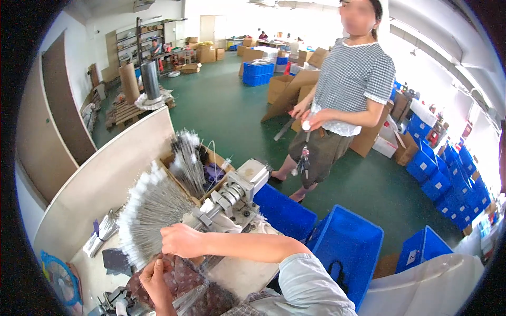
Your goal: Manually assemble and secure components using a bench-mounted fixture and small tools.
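Note:
My right hand [178,239] reaches across the bench edge with its fingers closed in a pinch. Just below it, my left hand [154,280] is also pinched shut, its fingertips almost meeting the right hand's. Whatever lies between the fingers is too small to make out. Under both hands lies a dark brown patterned cloth [182,279], bunched over my lap. Beyond my right hand spreads a fan of thin metal rods [153,205] with white tips. A grey metal machine [232,197] with a motor and shaft stands on the bench beside the fan.
A cardboard box [213,158] of more rods sits behind the fan. A white panel [110,168] borders the bench; a blue fan [60,274] is at lower left. Blue crates [345,242] stand at right. A person [348,95] stands beyond the machine, holding a stick-like thing.

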### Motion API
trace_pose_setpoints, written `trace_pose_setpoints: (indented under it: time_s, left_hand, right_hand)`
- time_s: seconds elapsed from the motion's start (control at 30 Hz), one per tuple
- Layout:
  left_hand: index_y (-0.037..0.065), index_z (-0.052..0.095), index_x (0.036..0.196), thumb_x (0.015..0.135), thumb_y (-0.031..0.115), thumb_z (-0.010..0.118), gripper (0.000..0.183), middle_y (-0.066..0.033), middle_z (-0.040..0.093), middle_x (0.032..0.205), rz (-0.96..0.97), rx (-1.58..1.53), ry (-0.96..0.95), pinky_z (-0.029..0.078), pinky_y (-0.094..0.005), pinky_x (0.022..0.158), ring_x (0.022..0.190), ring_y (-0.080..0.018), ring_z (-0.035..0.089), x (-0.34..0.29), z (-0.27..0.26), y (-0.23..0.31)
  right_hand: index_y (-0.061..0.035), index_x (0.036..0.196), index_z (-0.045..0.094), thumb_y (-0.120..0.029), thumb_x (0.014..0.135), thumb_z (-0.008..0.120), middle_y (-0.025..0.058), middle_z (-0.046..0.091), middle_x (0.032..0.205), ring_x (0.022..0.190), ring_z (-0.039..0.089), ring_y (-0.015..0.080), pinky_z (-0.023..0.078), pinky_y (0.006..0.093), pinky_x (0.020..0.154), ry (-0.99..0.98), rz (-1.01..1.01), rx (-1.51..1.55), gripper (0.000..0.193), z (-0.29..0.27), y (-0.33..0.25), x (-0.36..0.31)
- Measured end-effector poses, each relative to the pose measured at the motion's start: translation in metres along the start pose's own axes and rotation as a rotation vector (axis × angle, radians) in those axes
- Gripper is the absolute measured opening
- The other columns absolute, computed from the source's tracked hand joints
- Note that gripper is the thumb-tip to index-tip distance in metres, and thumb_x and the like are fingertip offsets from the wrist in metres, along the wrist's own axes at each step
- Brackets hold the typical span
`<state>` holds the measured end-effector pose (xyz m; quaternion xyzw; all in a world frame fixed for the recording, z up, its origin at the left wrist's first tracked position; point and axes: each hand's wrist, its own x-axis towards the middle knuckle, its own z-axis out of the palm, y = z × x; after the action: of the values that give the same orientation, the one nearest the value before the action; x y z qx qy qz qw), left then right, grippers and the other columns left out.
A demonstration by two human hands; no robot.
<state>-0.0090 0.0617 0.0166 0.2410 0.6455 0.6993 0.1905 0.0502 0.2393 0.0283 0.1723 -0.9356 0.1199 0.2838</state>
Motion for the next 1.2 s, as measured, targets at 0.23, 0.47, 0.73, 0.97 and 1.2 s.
trace_pose_setpoints:
  time_s: [0.23, 0.47, 0.73, 0.97, 1.2]
  left_hand:
    - [-0.004, 0.062, 0.098, 0.080, 0.006, 0.056, 0.021, -0.0071, 0.063, 0.078, -0.244, -0.006, 0.294, 0.046, -0.0241, 0.063, 0.070, -0.0123, 0.058, -0.059, -0.062, 0.008]
    - [-0.003, 0.062, 0.096, 0.083, 0.014, 0.060, 0.021, -0.0082, 0.063, 0.080, -0.366, -0.168, 0.243, 0.046, -0.0279, 0.068, 0.073, -0.0135, 0.057, -0.101, -0.105, -0.021]
    - [0.001, 0.056, 0.100, 0.090, 0.035, 0.045, 0.037, -0.0068, 0.060, 0.080, -0.377, -0.558, 0.346, 0.046, -0.0278, 0.062, 0.069, -0.0161, 0.058, -0.084, -0.132, 0.007]
    - [0.003, 0.062, 0.051, 0.074, 0.046, 0.066, 0.049, -0.0037, 0.056, 0.046, -0.332, 0.499, 0.209, 0.042, -0.0292, 0.047, 0.046, -0.0126, 0.054, -0.059, -0.123, -0.013]
    - [-0.002, 0.064, 0.073, 0.074, 0.032, 0.069, 0.034, -0.0069, 0.063, 0.066, -0.386, 0.349, 0.258, 0.044, -0.0293, 0.052, 0.056, -0.0153, 0.058, -0.060, -0.117, -0.021]
  right_hand:
    - [-0.0157, 0.074, 0.070, -0.030, 0.071, 0.067, -0.0009, 0.062, 0.070, 0.078, 0.054, 0.0200, 0.046, 0.0316, 0.069, -0.108, 0.018, 0.436, 0.015, 0.013, -0.010, 0.051]
    - [-0.0153, 0.078, 0.070, -0.026, 0.072, 0.068, -0.0009, 0.063, 0.074, 0.079, 0.053, 0.0186, 0.046, 0.0311, 0.068, -0.164, 0.135, 0.461, 0.012, 0.045, -0.051, 0.086]
    - [-0.0134, 0.075, 0.068, -0.017, 0.068, 0.067, -0.0019, 0.061, 0.072, 0.078, 0.053, 0.0195, 0.047, 0.0316, 0.067, -0.105, 0.110, 0.294, 0.008, 0.074, -0.096, 0.114]
    - [-0.0106, 0.071, 0.068, -0.016, 0.066, 0.067, 0.0007, 0.062, 0.070, 0.072, 0.053, 0.0214, 0.046, 0.0324, 0.065, -0.138, 0.135, 0.275, 0.007, 0.076, -0.098, 0.122]
    - [-0.0095, 0.078, 0.068, -0.015, 0.069, 0.066, 0.0015, 0.063, 0.072, 0.077, 0.055, 0.0206, 0.047, 0.0329, 0.066, -0.150, 0.085, 0.273, 0.011, 0.064, -0.090, 0.112]
